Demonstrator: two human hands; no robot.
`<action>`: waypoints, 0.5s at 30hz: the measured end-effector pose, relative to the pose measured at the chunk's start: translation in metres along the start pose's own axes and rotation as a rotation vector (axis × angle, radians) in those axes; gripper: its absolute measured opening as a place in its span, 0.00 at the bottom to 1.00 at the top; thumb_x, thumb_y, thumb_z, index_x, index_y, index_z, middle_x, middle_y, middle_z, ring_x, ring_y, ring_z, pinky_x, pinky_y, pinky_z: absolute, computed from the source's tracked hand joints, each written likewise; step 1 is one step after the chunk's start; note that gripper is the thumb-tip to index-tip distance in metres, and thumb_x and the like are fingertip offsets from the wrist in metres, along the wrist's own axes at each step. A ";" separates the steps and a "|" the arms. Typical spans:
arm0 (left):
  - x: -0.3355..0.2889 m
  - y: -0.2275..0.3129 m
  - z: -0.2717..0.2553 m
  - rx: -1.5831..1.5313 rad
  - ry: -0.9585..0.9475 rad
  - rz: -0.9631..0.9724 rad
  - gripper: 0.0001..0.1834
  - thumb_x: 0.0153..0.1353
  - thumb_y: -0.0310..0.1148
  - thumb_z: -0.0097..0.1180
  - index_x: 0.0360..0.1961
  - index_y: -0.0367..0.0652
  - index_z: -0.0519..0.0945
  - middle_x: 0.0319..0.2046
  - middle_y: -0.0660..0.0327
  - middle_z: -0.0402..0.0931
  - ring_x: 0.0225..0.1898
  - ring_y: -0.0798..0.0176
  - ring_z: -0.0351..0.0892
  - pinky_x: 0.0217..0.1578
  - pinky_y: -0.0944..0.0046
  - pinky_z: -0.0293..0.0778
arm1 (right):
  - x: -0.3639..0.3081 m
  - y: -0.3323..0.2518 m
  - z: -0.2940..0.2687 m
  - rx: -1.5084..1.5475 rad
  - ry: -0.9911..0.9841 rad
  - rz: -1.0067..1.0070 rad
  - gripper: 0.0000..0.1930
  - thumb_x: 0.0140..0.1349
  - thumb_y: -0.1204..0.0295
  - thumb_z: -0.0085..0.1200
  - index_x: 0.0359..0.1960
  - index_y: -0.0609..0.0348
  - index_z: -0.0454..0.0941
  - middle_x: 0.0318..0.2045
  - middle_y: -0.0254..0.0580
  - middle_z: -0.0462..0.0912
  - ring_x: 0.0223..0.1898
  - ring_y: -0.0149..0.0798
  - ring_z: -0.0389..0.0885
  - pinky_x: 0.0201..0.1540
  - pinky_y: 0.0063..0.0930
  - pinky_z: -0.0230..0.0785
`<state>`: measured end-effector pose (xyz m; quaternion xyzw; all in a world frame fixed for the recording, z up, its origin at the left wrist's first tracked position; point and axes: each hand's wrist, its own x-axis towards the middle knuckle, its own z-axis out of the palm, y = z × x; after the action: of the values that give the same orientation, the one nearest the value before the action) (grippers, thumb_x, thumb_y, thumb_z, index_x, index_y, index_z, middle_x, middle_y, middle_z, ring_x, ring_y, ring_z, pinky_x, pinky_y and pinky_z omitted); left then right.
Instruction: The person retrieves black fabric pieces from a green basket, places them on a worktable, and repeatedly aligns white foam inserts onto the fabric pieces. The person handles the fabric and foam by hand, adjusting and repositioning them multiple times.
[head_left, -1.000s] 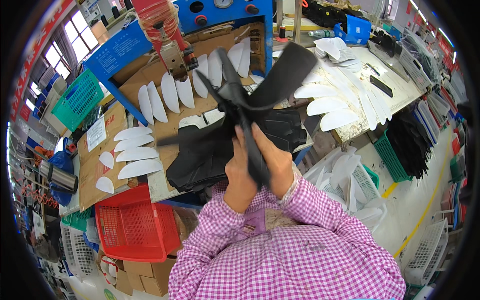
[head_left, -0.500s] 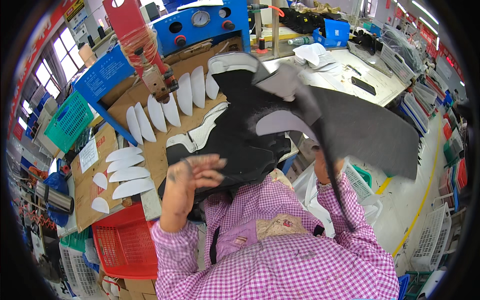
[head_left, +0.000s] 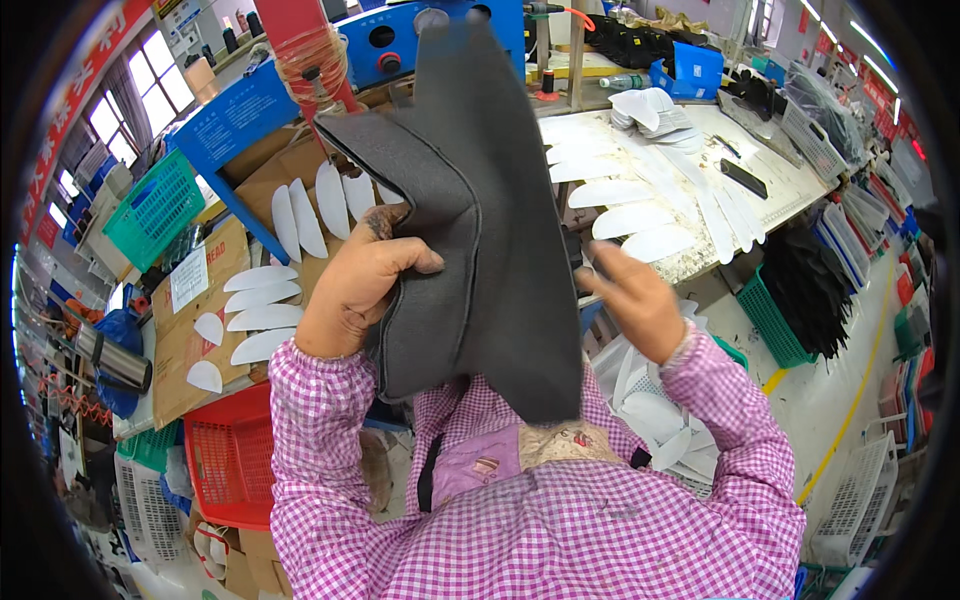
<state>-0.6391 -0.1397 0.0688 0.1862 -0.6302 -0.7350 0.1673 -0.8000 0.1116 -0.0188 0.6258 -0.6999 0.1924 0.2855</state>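
Observation:
A stitched black leather-like piece (head_left: 500, 210) hangs upright in front of me, tall, with a seam curving down its left part. My left hand (head_left: 365, 275) is closed on its left edge, thumb on the near face and fingers hidden behind. Off its right edge, my right hand (head_left: 640, 300) is slightly blurred, its fingers apart and holding nothing; whether a fingertip touches the edge I cannot tell. Behind the piece stands a blue machine (head_left: 235, 120) with a red arm (head_left: 295, 40). White half-moon pieces (head_left: 295, 220) lean in a row on its cardboard-lined bed.
More white half-moon pieces (head_left: 265, 317) lie on cardboard at left. A white table (head_left: 690, 190) at right bears white strips, stacked white pieces and a black phone-like object (head_left: 743, 179). Below are a red basket (head_left: 230, 460) and a green basket (head_left: 775, 325) with black pieces.
The black piece has been lifted and swung from the right to upright before me. My left hand has taken hold of its left edge; my right hand has come away from it.

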 end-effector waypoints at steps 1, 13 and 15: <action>-0.001 0.000 0.001 0.058 0.016 0.012 0.28 0.45 0.18 0.54 0.51 0.20 0.68 0.39 0.50 0.75 0.35 0.61 0.80 0.35 0.69 0.78 | 0.002 -0.001 -0.012 0.094 0.118 0.075 0.25 0.54 0.73 0.56 0.57 0.56 0.72 0.55 0.55 0.74 0.57 0.50 0.73 0.59 0.39 0.64; -0.099 -0.027 -0.023 -0.057 -0.019 -0.147 0.33 0.40 0.17 0.58 0.53 0.26 0.66 0.46 0.52 0.72 0.48 0.60 0.73 0.48 0.66 0.71 | 0.054 -0.063 0.000 0.632 -0.527 -0.143 0.68 0.29 0.41 0.70 0.68 0.67 0.43 0.65 0.63 0.52 0.66 0.59 0.53 0.66 0.53 0.47; -0.118 -0.028 -0.038 -0.148 -0.015 -0.078 0.36 0.39 0.16 0.57 0.55 0.30 0.66 0.48 0.53 0.73 0.50 0.59 0.73 0.49 0.65 0.71 | 0.067 -0.075 0.009 0.739 -0.509 -0.249 0.69 0.30 0.42 0.71 0.68 0.69 0.42 0.66 0.62 0.52 0.65 0.57 0.56 0.65 0.50 0.48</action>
<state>-0.5174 -0.1115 0.0436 0.1923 -0.5674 -0.7870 0.1471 -0.7308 0.0440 0.0107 0.7921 -0.5519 0.2333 -0.1167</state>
